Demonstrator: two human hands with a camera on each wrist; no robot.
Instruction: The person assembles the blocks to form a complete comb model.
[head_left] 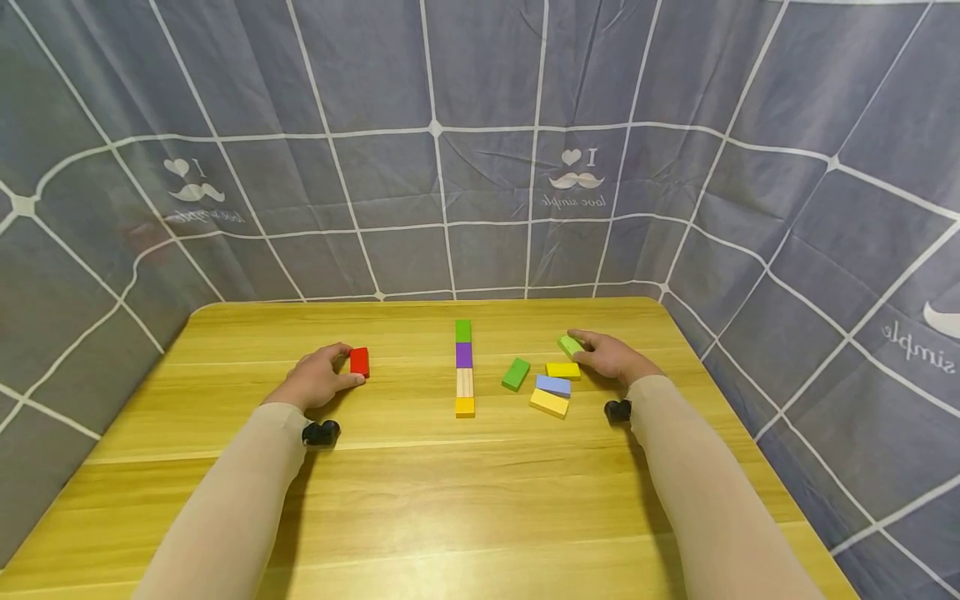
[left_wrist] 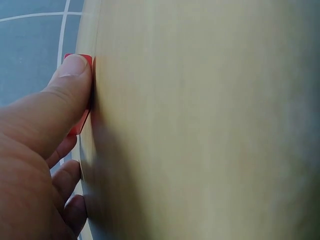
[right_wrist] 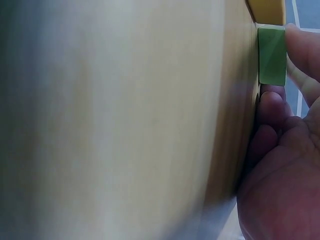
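At the table's left, my left hand (head_left: 317,378) pinches a red block (head_left: 360,362) by its ends, thumb at the near end. In the left wrist view the thumb covers much of that red block (left_wrist: 82,122), which lies at the tabletop. Over on the right, my right hand (head_left: 611,357) has thumb and fingers about a light green block (head_left: 570,347). The right wrist view shows the green block (right_wrist: 272,56) on the table between the thumb and the curled fingers. Close by lie a yellow block (head_left: 563,372) and a darker green block (head_left: 516,375).
A straight row runs away from me mid-table: orange block (head_left: 465,407), plain wood block (head_left: 465,382), purple block (head_left: 464,355), green block (head_left: 463,331). A blue block (head_left: 552,385) touches a pale yellow block (head_left: 549,403) right of it. Grey curtains (head_left: 480,183) surround the wooden table (head_left: 450,508).
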